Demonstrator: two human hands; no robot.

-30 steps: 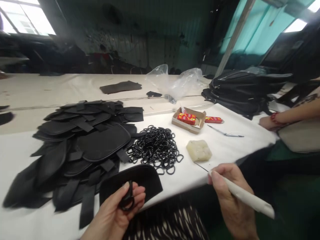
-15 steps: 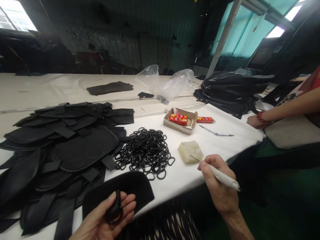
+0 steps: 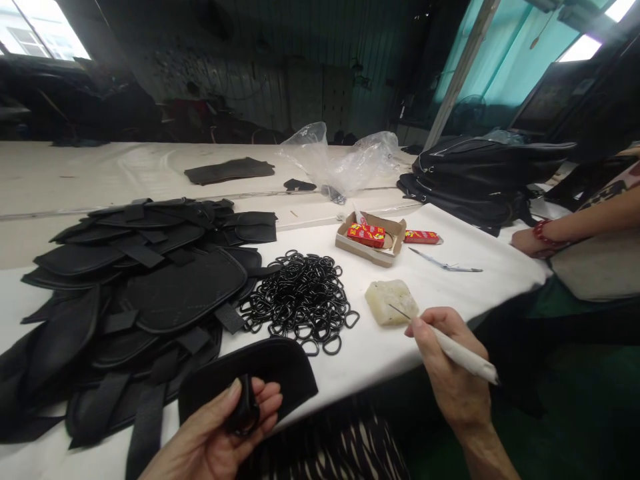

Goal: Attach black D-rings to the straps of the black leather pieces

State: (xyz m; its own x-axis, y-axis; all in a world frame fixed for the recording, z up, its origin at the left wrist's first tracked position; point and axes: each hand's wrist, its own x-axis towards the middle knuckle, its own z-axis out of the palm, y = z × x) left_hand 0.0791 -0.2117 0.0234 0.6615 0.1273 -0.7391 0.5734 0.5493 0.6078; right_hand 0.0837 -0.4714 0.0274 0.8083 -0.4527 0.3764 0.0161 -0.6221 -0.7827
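- Left hand (image 3: 225, 427) in front of ring pile (image 3: 303, 293), grasping black loop (image 3: 245, 408);
- Right hand (image 3: 457, 377) right of ring pile, grasping awl (image 3: 465, 355), tip over waxy block (image 3: 387, 300);
- Black flaps (image 3: 185, 287) left of ring pile

Rings (image 3: 303, 290) between panels (image 3: 183, 287) and block (image 3: 385, 300) (box (image 3: 361, 253) behind).

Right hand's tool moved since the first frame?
Yes, forward: the tool had its tip at the near edge of the pale block; now it's over the block.
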